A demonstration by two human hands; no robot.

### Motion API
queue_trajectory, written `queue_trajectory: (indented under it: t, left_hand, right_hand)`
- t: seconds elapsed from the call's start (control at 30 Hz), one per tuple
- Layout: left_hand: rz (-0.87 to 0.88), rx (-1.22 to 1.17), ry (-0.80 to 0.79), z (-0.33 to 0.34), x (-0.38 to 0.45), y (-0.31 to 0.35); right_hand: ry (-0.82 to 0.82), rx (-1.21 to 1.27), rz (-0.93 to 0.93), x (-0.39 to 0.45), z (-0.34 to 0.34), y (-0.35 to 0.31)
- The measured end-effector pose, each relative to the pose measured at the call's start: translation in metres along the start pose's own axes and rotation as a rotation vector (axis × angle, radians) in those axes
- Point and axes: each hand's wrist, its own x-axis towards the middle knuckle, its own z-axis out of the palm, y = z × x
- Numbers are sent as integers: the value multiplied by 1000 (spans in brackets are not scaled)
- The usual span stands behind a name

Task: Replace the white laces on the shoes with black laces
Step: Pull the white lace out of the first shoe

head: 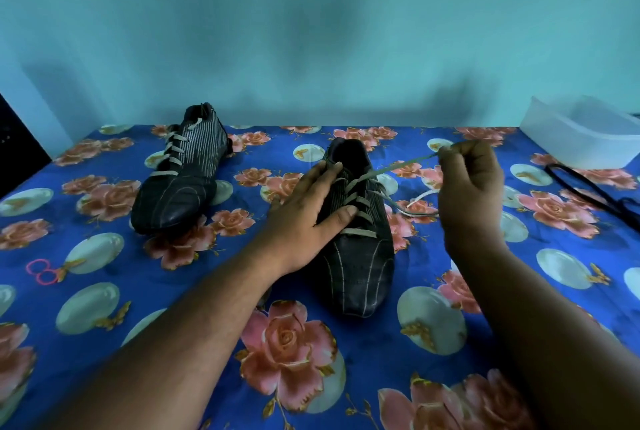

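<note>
Two black striped shoes with white laces stand on the flowered blue cloth. The left shoe (180, 173) sits at the back left, fully laced. My left hand (308, 208) presses flat on the near shoe (360, 256), fingers straight across its side and thumb on the laces. My right hand (467, 183) pinches one end of the white lace (398, 168) and holds it taut, up and to the right of the shoe. The lace's other end (419, 202) lies loose on the cloth beside the shoe. Black laces (588, 189) lie at the right edge.
A white plastic tub (585, 135) stands at the back right near the black laces. Two pink rubber bands (41, 272) lie on the cloth at the left. A teal wall rises right behind the table (194, 291).
</note>
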Motion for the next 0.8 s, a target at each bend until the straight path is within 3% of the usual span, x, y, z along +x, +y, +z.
queue_trajectory:
  t: [0.1, 0.17, 0.33, 0.4, 0.5, 0.63, 0.7, 0.8]
  left_hand:
    - [12, -9, 0, 0, -1, 1]
    - [17, -8, 1, 0, -1, 0]
    - [11, 8, 9, -1, 0, -1]
    - [13, 5, 12, -1, 0, -1]
    - [-1, 22, 17, -1, 1, -1]
    - [1, 25, 15, 1, 1, -3]
    - [3, 12, 8, 1, 1, -4]
    - [15, 1, 35, 0, 0, -1]
  right_hand:
    - [-174, -401, -137, -4, 1, 14]
    - [-340, -531, -199, -11, 7, 16]
    - [-413, -459, -361, -22, 20, 8]
    - [-418, -327, -319, -21, 19, 3]
    - [-301, 37, -135, -17, 13, -5]
    - [53, 262, 12, -2, 2, -11]
    - [134, 254, 52, 7, -5, -8]
    - [109, 40, 15, 16, -15, 2]
